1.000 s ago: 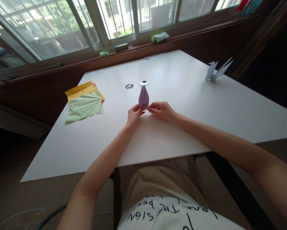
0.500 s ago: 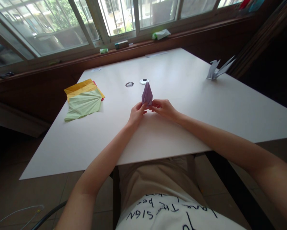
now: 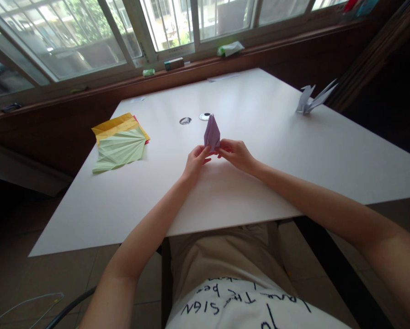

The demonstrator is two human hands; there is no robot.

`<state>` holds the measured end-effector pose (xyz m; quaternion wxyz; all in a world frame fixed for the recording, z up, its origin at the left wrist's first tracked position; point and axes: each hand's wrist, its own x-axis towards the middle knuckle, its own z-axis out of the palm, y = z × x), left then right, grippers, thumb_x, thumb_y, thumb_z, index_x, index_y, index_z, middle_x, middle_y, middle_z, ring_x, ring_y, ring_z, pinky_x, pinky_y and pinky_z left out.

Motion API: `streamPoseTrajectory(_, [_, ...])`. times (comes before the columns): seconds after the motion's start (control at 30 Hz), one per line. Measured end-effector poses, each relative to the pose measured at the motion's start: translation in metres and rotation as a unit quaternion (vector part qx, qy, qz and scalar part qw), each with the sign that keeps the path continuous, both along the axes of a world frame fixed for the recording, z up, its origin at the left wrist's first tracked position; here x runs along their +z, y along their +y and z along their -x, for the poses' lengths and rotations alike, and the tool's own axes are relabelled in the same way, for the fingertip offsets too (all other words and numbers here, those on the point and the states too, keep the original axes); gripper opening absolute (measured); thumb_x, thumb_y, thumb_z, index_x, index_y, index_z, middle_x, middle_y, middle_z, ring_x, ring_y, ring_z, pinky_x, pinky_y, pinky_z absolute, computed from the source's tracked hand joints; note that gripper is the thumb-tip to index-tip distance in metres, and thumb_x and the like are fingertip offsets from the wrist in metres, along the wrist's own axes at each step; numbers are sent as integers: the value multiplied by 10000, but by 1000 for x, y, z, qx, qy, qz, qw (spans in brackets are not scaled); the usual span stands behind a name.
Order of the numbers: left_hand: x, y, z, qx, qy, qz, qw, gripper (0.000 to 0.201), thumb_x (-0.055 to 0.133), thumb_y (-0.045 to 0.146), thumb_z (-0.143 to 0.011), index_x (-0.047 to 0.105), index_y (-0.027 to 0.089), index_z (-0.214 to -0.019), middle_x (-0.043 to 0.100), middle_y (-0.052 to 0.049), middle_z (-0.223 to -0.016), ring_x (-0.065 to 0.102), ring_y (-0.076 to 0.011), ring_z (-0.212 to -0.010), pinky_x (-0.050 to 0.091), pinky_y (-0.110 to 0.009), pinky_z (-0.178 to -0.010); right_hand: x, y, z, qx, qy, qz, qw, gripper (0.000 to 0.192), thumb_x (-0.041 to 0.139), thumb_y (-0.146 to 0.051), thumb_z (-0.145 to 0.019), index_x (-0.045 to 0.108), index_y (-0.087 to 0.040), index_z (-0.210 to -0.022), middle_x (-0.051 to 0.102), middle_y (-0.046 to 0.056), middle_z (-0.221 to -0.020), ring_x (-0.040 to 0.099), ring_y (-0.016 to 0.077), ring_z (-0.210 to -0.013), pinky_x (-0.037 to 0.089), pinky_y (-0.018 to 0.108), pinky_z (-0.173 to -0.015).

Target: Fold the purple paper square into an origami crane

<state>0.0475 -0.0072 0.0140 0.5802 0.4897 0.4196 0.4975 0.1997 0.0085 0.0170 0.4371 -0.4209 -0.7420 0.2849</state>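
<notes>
Shifted a little to the right and raised since the earlier frames: folded purple paper piece, narrow and pointed (image 3: 212,133), now with its tip just below the small round black-and-white disc (image 3: 205,116).

Held at its lower end, at the centre of the frame, above the white table top (image 3: 259,151). Pinched from the left by left hand (image 3: 195,160), thumb and forefinger narrow on the bottom corner; pinched from the right by right hand (image 3: 236,154), fingers closed on the same bottom edge. Equally near to both hands, directly between them and just beyond the fingertips. Long axis nearly upright in the frame, tip pointing away from the body toward the window, leaning slightly left. Well apart at left: pleated pale green paper sheet (image 3: 119,151). Far at upper right: folded white paper crane (image 3: 309,100).
</notes>
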Motion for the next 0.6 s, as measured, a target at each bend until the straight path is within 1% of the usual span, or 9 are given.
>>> streamPoseTrajectory(0.2, [2,0,0,-6,-11,1,1000,314,577,457,-749,614,178,-887,665,-74,-998,610,-217,-1005,424,-304,-829,0,2,-1,-14,22,1,1000,242,563,-364,-778,569,-149,-668,614,24,-646,574,125,-570,454,276,-562])
streamPoseTrajectory(0.33, [3,-1,-1,-3,-12,6,1000,347,579,483,-741,626,173,-890,664,-84,-1019,610,-230,-1013,418,-304,-829,-1,2,-1,-14,22,1,1000,229,557,-348,-778,560,-150,-664,605,16,-633,572,123,-566,450,272,-557])
streamPoseTrajectory(0.53, [5,-3,0,-7,-11,7,1000,357,582,493,-735,623,172,-887,660,-79,-1021,614,-229,-1004,414,-299,-828,2,-1,-1,-11,24,9,1000,227,559,-355,-779,575,-146,-693,617,24,-665,579,125,-578,455,271,-560])
streamPoseTrajectory(0.6, [5,-2,0,-7,-11,6,1000,342,588,485,-732,614,177,-879,662,-71,-1000,617,-220,-992,417,-299,-825,3,-1,-1,0,25,17,1000,239,554,-373,-783,589,-145,-719,626,31,-689,583,126,-588,457,269,-563])
